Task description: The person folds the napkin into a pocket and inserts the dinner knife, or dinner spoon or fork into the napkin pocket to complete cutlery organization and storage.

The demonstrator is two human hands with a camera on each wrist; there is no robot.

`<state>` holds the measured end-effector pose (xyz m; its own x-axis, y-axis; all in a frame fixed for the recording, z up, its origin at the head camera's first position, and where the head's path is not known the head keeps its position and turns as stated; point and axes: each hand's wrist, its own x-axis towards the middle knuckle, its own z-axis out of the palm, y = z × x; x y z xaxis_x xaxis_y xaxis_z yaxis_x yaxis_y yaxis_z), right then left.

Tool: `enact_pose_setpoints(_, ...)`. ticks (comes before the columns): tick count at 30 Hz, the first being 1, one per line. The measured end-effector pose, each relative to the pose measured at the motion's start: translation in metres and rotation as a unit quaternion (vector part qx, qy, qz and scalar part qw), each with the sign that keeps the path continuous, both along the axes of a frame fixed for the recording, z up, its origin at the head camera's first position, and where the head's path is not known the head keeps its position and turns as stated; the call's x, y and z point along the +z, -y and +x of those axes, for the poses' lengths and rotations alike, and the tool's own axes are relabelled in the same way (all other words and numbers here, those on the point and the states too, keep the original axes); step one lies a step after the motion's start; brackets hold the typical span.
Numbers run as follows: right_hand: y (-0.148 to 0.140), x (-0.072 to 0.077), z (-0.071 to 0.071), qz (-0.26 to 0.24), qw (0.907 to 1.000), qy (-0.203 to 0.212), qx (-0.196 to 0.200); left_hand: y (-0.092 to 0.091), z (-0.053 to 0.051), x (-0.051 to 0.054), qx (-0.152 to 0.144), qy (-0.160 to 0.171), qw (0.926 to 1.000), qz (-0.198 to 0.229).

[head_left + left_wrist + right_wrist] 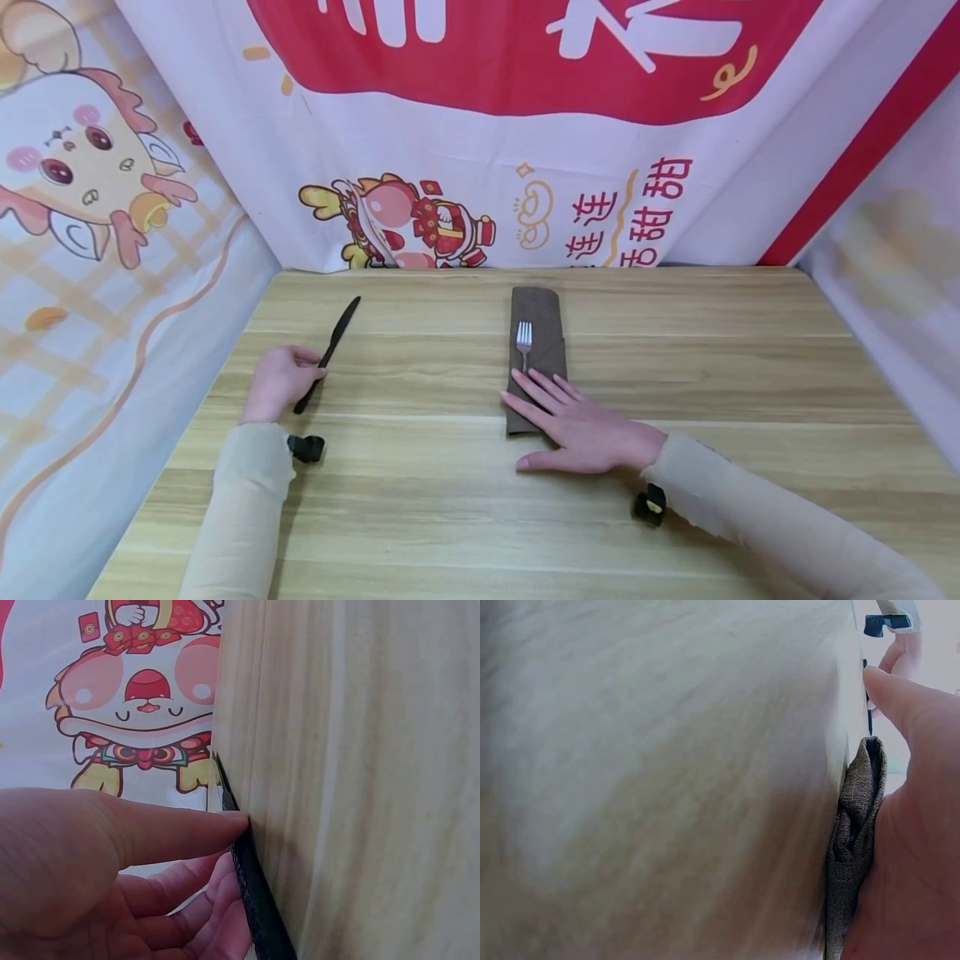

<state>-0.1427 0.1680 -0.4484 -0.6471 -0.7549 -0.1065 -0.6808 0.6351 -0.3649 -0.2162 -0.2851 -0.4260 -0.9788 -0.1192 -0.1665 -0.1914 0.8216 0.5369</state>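
A black table knife (341, 329) is pinched between the thumb and fingers of my left hand (283, 379), at the left of the table. In the left wrist view the thumb presses on the knife (259, 900), whose blade points toward the back cloth. Right of the middle lies a folded dark brown napkin (536, 308) with a silver fork (524, 336) on top. My right hand (588, 425) rests with spread fingers across the napkin's near part, covering the fork's lower handle. The right wrist view shows the napkin's folded edge (855, 832) under the palm.
The wooden table (420, 500) reaches to a printed cloth (465, 142) hanging at its back edge. More cloth hangs at the left (112, 333) and right sides. Each wrist wears a small black camera (306, 448).
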Motion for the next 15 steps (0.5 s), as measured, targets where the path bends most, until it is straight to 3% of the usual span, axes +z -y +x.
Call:
enact_pose_setpoints(5, -0.0003, 0.0003, 0.0009, -0.004, 1.0, -0.005, 0.005, -0.0009, 0.0008, 0.001, -0.008, 0.01, 0.9999, -0.008)
enact_pose_setpoints(15, -0.0016, -0.001, 0.0008, 0.003, 1.0, 0.001, -0.001, 0.0009, 0.0045, 0.0003, -0.014, -0.023, 0.9996, 0.008)
